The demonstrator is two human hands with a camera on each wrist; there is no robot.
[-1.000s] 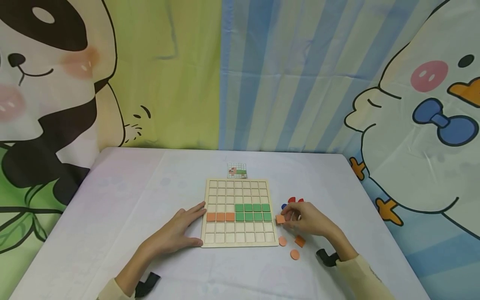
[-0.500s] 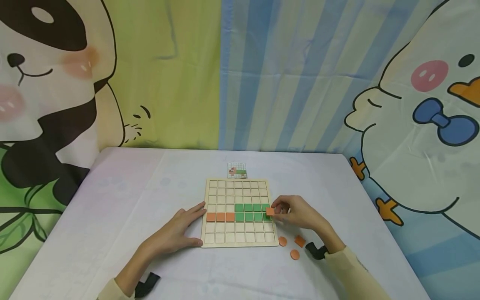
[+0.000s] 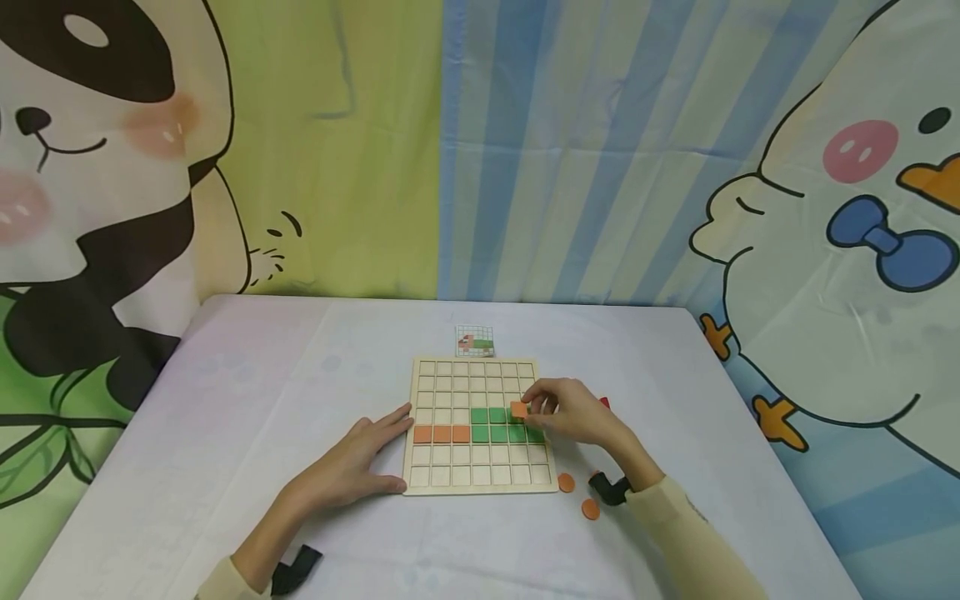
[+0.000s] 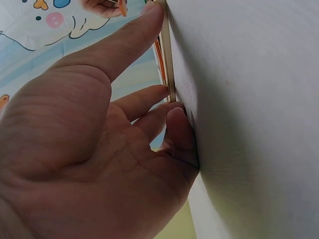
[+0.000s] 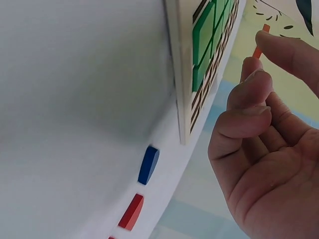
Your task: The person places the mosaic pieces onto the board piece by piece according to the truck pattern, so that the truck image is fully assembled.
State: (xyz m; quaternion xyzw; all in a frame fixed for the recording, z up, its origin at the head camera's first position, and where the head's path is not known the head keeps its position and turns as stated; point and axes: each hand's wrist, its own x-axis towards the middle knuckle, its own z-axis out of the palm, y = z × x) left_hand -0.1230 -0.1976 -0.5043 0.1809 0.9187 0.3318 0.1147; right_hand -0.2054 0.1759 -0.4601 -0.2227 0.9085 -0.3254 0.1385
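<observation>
A wooden grid board (image 3: 477, 455) lies on the table with two rows of green square tiles (image 3: 498, 434) on its right half and three orange tiles (image 3: 442, 435) at the left of the lower row. My left hand (image 3: 341, 467) rests at the board's left edge, fingers and thumb spread along it. Between thumb and fingertip, my right hand (image 3: 581, 412) pinches an orange square tile (image 3: 518, 410) over the green rows. Seen edge-on in the right wrist view, that orange tile (image 5: 265, 28) is held above the board's surface.
Behind the board lies a small picture card (image 3: 475, 341) with a gridded pattern. Orange discs (image 3: 566, 482) lie off its near right corner. In the right wrist view a blue piece (image 5: 148, 165) and a red piece (image 5: 131, 212) sit beside the board. Printed curtains hang behind the table.
My right hand has carried the orange tile leftward and away from me, from beside the board's right edge to over the green rows. The left hand has stayed put.
</observation>
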